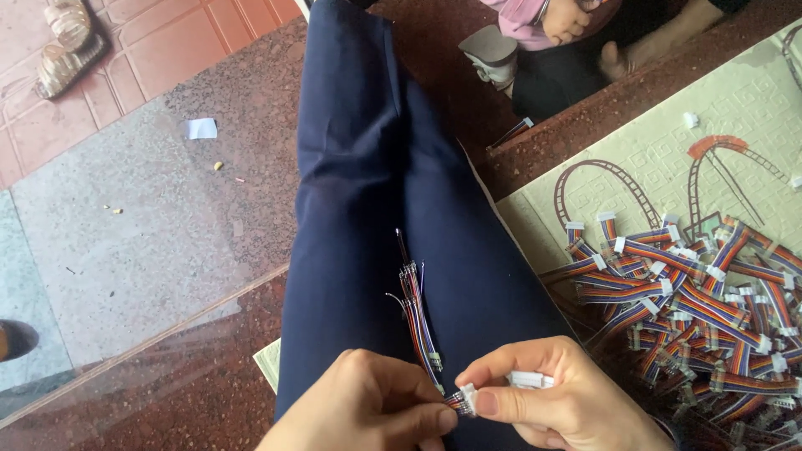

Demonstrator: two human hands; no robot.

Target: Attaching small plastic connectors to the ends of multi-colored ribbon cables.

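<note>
Your left hand (pixel 368 409) pinches the striped wires of a short multicoloured cable (pixel 458 402); your right hand (pixel 555 401) grips its small white plastic connector (pixel 469 399) between thumb and forefinger. Both rest over your navy trousers (pixel 368 192), where more cables (pixel 418 313) lie. A heap of matching cables (pixel 702 309) sits right, on a cream patterned mat (pixel 668 150).

1. Soft, even daylight fills the scene; no hard-edged shadows fall anywhere.
2. The polished stone floor (pixel 125 367) left of the dark blue trousers (pixel 368 167) carries a pale, hazy reflection.
3. The trousers read very dark, with little fold detail.
4. The pile of wire harnesses (pixel 702 301) right of the trousers is sharp.
5. Both hands below the trousers look slightly soft.
</note>
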